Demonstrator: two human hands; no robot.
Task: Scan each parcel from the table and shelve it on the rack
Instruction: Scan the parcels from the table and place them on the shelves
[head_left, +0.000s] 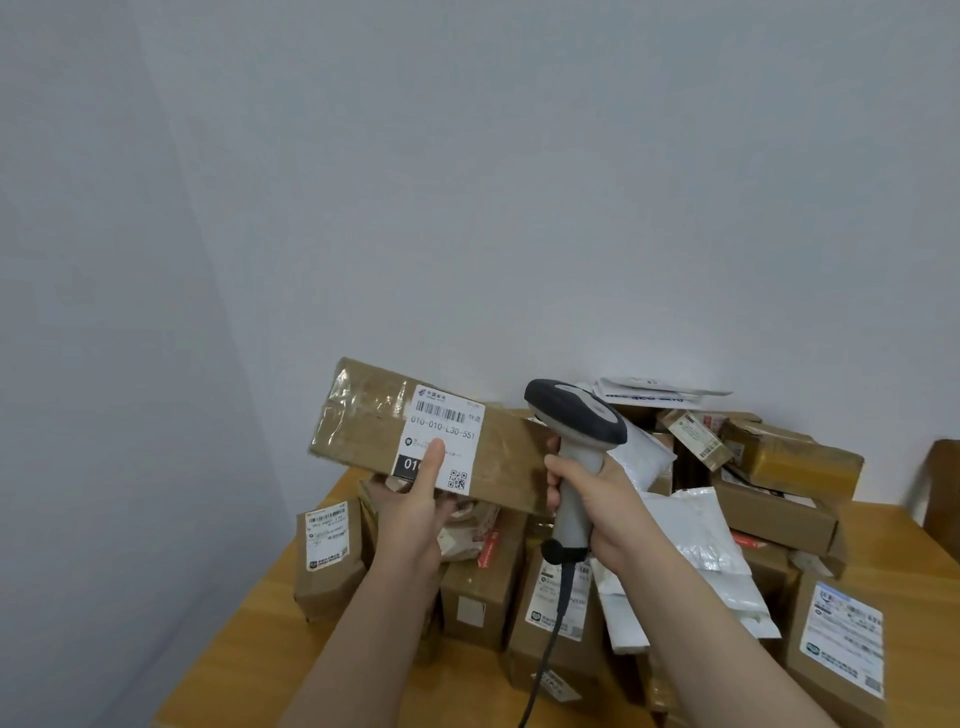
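My left hand (415, 512) holds a long brown cardboard parcel (363, 421) up above the table, thumb pressed on its white shipping label (441, 436). The label faces me, barcode near its top. My right hand (597, 499) grips the handle of a grey and white corded barcode scanner (576, 415). The scanner's head sits just right of the label, close to the parcel's right end. No rack is in view.
A wooden table (270, 639) carries a heap of several brown boxes (789, 462) and white mailer bags (696, 525). A labelled small box (327, 556) stands at the left of the heap. Grey walls meet in a corner behind. The scanner cable (545, 654) hangs down.
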